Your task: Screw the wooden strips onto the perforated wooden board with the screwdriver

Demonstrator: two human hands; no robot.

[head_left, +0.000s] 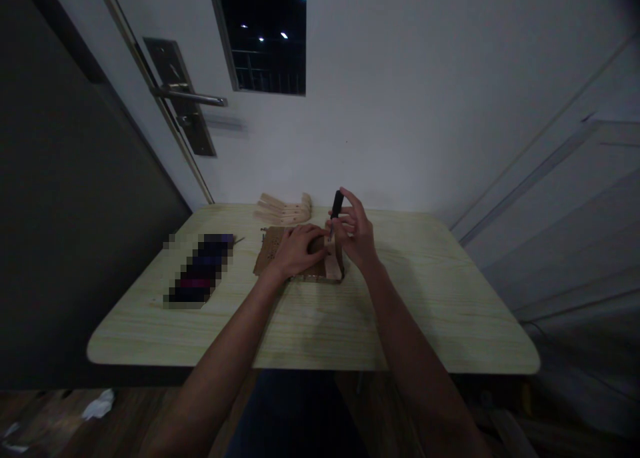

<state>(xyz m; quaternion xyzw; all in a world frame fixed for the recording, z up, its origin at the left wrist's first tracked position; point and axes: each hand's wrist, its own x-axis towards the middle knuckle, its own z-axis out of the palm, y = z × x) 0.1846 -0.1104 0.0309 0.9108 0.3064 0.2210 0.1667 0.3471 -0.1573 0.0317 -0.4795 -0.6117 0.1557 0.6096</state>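
Note:
A black-handled screwdriver (337,203) stands nearly upright in my right hand (356,231), its thin shaft pointing down at a pale wooden piece (332,267). That piece lies along the right side of a brown cardboard sheet (267,255) with small dark holes or marks. My left hand (299,250) rests spread on the cardboard, fingertips and thumb reaching the wooden piece's left edge. Whether the screwdriver tip touches a screw is too small and dark to tell. Behind the cardboard lies a group of several pale wooden pieces (283,210) with small dark spots.
A pixelated dark object (203,268) lies on the left of the light wood-grain table (320,331). A thin pointed thing (240,240) lies beside it. The white door (400,98) with a metal handle (193,98) stands behind the table. Crumpled white paper (99,405) is on the floor.

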